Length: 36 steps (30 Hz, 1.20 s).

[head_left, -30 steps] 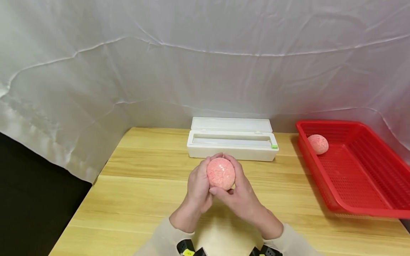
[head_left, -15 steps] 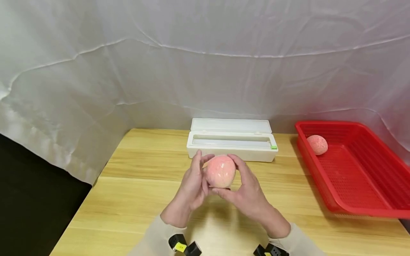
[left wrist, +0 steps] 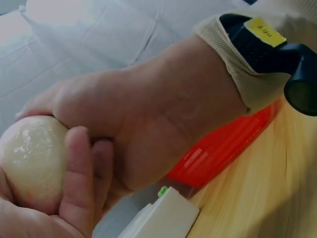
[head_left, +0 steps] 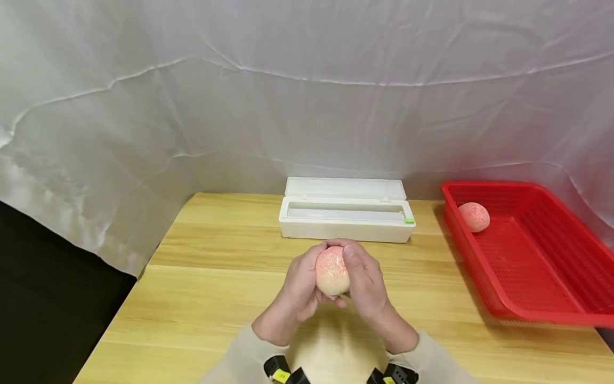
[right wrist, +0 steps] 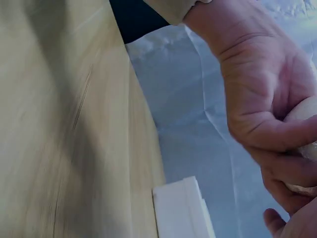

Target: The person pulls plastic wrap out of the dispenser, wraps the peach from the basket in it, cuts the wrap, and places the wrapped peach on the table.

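Between my two hands, above the table, is a peach (head_left: 332, 274), pink on its far side and cream nearer me. Glossy clear film covers its skin, best seen on the peach (left wrist: 34, 153) in the left wrist view. My left hand (head_left: 298, 282) grips its left side, fingers curled beneath. From the right, my right hand (head_left: 368, 282) wraps round it with the thumb lying on its upper side. In the right wrist view the left hand (right wrist: 262, 89) hides most of the fruit. A white cling film dispenser (head_left: 346, 231) with its lid raised stands just beyond both hands.
A red plastic basket (head_left: 508, 298) sits at the right of the wooden table (head_left: 211, 298), with another pink peach (head_left: 475, 216) against its left wall. A green slider (head_left: 409, 221) is on the dispenser's right end. Grey-white cloth (head_left: 307, 122) hangs behind.
The peach has been turned, so its cream part now faces up and toward me. My hands have closed in around it, and the right thumb has moved from below onto its upper side.
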Each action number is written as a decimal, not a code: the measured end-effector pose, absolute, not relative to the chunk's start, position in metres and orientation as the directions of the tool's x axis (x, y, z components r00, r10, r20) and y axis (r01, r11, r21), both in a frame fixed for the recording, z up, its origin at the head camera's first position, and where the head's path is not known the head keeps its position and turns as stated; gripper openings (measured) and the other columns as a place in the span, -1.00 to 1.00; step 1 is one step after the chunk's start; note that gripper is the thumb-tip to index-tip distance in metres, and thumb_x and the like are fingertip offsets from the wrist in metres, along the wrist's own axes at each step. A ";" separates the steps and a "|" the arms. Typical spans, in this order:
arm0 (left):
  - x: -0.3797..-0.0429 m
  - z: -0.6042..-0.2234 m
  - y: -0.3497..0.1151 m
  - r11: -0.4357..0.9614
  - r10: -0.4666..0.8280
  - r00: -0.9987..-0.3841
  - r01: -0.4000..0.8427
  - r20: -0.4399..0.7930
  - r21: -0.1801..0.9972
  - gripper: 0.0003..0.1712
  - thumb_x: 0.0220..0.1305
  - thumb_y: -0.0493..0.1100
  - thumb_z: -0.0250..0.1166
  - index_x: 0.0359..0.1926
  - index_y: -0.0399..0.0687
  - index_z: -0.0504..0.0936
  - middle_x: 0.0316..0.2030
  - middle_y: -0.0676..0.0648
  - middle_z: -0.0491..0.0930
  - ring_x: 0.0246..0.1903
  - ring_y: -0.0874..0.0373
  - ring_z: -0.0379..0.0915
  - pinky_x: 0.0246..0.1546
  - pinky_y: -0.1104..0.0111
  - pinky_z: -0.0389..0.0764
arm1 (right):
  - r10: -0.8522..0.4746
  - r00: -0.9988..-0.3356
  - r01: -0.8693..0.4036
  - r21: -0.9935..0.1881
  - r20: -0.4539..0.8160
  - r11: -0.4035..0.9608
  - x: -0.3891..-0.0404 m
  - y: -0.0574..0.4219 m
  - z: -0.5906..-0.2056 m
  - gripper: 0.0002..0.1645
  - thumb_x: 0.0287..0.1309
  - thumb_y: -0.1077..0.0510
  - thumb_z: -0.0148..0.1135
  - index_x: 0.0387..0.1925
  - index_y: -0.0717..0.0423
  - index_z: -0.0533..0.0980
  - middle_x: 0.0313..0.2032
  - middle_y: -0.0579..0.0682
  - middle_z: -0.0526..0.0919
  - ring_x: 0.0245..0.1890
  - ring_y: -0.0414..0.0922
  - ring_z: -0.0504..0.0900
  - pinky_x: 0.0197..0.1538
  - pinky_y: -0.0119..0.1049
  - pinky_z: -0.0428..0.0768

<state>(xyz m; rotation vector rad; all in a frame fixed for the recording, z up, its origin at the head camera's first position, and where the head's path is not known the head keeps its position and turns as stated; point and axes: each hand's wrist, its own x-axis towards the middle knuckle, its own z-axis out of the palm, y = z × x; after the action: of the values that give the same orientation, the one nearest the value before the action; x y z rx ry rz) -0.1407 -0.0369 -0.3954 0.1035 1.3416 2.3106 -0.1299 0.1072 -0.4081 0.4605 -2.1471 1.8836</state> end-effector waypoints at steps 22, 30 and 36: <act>-0.137 -0.409 -0.037 0.017 0.380 -0.922 0.085 0.072 0.996 -0.13 0.40 -0.07 0.45 0.61 0.03 0.28 0.35 -0.24 0.56 -0.22 -0.13 0.81 -0.14 0.37 0.77 | 0.313 -0.949 -0.080 -0.991 0.043 -0.106 -0.142 0.106 -0.404 -0.49 0.60 -0.02 -0.09 -0.04 0.27 0.66 -0.18 0.01 0.69 -0.17 -0.09 0.62 -0.29 -0.37 0.67; -0.139 -0.413 -0.041 0.083 0.441 -0.892 0.147 0.096 0.986 -0.05 0.47 -0.03 0.37 0.70 0.16 0.05 0.52 -0.19 0.37 -0.12 -0.03 0.81 -0.07 0.38 0.76 | 0.321 -0.946 -0.037 -0.971 -0.041 -0.234 -0.142 0.106 -0.402 -0.53 0.60 -0.02 -0.06 -0.09 0.25 0.64 -0.18 -0.05 0.67 -0.14 -0.15 0.61 -0.20 -0.39 0.69; -0.141 -0.418 -0.048 0.153 0.421 -0.886 0.282 0.196 0.947 0.09 0.20 -0.19 0.58 0.63 0.38 0.21 0.48 -0.04 0.42 -0.12 0.22 0.75 -0.05 0.40 0.76 | 0.250 -0.968 -0.007 -0.987 -0.034 -0.162 -0.139 0.108 -0.403 -0.49 0.63 -0.09 -0.09 0.00 0.20 0.63 -0.10 -0.03 0.67 -0.07 -0.13 0.59 -0.10 -0.38 0.64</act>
<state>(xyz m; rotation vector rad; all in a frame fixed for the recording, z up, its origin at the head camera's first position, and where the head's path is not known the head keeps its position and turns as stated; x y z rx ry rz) -0.1410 -0.0476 -0.4180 0.7041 2.2953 1.8433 -0.1385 0.1076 -0.4034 -0.2813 -1.9141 2.2555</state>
